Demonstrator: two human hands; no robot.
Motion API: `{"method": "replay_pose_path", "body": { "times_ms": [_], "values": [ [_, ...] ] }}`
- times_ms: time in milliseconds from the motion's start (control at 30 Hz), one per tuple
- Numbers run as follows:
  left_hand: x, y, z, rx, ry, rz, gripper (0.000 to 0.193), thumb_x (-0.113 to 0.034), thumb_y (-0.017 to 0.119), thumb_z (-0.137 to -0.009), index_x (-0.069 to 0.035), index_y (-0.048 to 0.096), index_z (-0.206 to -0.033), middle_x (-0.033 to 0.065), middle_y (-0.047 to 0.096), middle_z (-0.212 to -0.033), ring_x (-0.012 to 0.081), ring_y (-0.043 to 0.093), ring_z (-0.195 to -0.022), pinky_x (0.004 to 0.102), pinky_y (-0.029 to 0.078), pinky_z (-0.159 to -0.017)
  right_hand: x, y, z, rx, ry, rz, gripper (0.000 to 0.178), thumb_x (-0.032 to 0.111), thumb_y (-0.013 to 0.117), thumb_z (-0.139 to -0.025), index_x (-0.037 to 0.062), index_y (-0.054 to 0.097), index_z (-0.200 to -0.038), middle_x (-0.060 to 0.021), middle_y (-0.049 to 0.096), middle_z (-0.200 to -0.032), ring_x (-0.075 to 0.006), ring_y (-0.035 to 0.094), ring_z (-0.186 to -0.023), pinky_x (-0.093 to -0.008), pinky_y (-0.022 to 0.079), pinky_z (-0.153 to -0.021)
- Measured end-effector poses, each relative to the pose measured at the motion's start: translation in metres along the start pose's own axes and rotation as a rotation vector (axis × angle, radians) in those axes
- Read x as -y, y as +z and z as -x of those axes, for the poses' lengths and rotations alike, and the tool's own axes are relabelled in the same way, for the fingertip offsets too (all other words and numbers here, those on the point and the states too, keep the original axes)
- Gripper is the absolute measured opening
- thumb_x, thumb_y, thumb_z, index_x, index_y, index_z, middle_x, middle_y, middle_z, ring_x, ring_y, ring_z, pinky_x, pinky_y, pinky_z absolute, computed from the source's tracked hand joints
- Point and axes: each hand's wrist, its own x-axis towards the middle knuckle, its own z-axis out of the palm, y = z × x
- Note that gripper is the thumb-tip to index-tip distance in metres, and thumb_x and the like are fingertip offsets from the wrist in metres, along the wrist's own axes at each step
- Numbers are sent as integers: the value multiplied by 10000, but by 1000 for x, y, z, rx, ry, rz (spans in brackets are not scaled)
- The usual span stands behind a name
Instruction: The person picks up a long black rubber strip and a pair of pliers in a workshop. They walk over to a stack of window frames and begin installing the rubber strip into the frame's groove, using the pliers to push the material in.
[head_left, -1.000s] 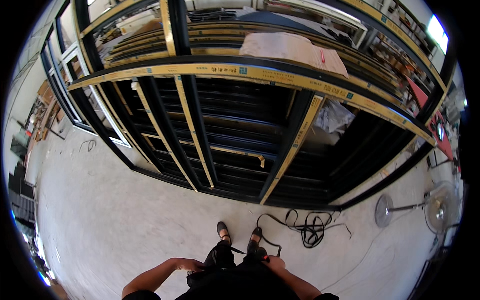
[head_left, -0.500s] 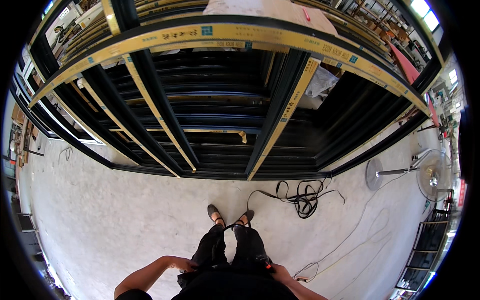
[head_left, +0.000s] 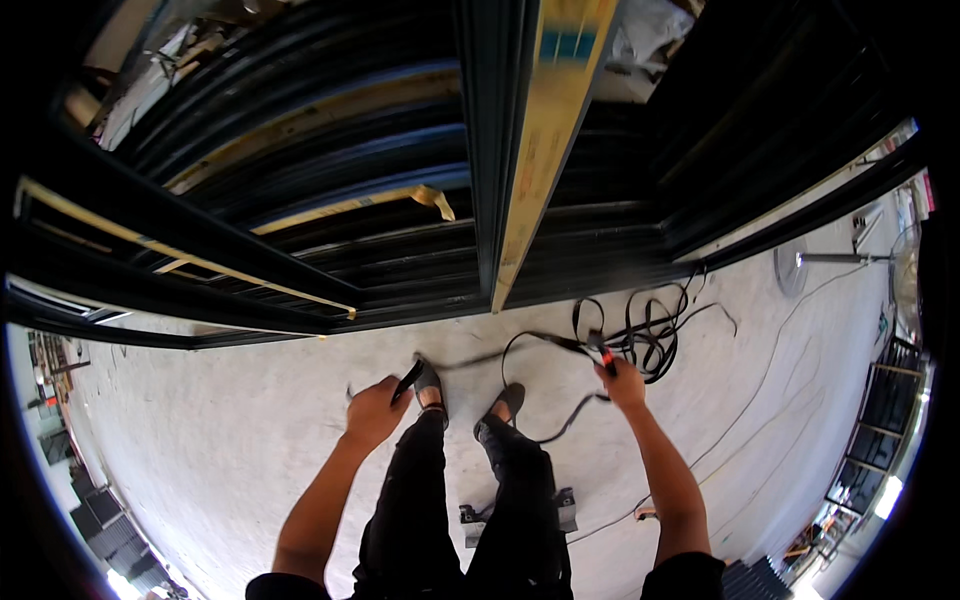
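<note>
My left hand (head_left: 376, 412) is closed round a long black strip (head_left: 650, 365) that looks like rubber seal. A short end sticks out past my fingers. From that hand the strip runs right, above my shoes, to a loose tangle on the floor. My right hand (head_left: 626, 384) grips a small tool (head_left: 603, 353) with a black and orange handle, held over the tangle; blur hides its exact kind. Both hands are low, in front of the large black metal frame (head_left: 485, 160), which has yellow tape along its bars.
A stand fan (head_left: 905, 262) with a round base (head_left: 790, 266) is at the right. Thin cables (head_left: 735, 412) cross the concrete floor there. A dark metal bracket (head_left: 567, 508) lies by my legs. More black frames lie stacked beyond the nearest one.
Both hands have moved from my waist out over the floor. The strip end and the tool now show in them. My view has shifted closer to the frame, and my feet have moved apart.
</note>
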Motion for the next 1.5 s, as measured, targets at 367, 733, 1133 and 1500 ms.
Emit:
{"method": "replay_pose_path", "body": {
  "times_ms": [367,733,1133,1500],
  "values": [
    [38,222,-116,423,311,-182,273,-327,473,-885,-85,586,-827,141,616,-733,357,599,-691,483,463,-625,-21,144,-206,-50,-52,169,318,391,599,-791,86,625,-875,-143,635,-858,-354,594,-838,-452,472,-688],
    [60,129,-254,522,617,230,355,-369,433,-939,-55,576,-855,68,549,-720,180,514,-696,300,422,-655,9,160,-291,-516,-416,619,247,338,643,-731,122,647,-851,-97,639,-805,-287,626,-774,-414,494,-654],
    [52,103,-222,939,556,780,440,-383,439,-944,41,552,-907,-48,314,-598,64,279,-560,206,269,-552,93,195,-136,-215,-610,-70,633,454,788,-587,-38,536,-894,-161,605,-730,-341,619,-724,-400,490,-651],
    [61,129,-224,1044,504,1175,373,-307,548,-898,44,550,-1024,66,510,-700,111,405,-605,247,354,-563,123,174,-100,-3,-954,-432,350,307,741,-710,31,588,-862,-105,641,-790,-277,613,-697,-358,483,-648]
  ]
}}
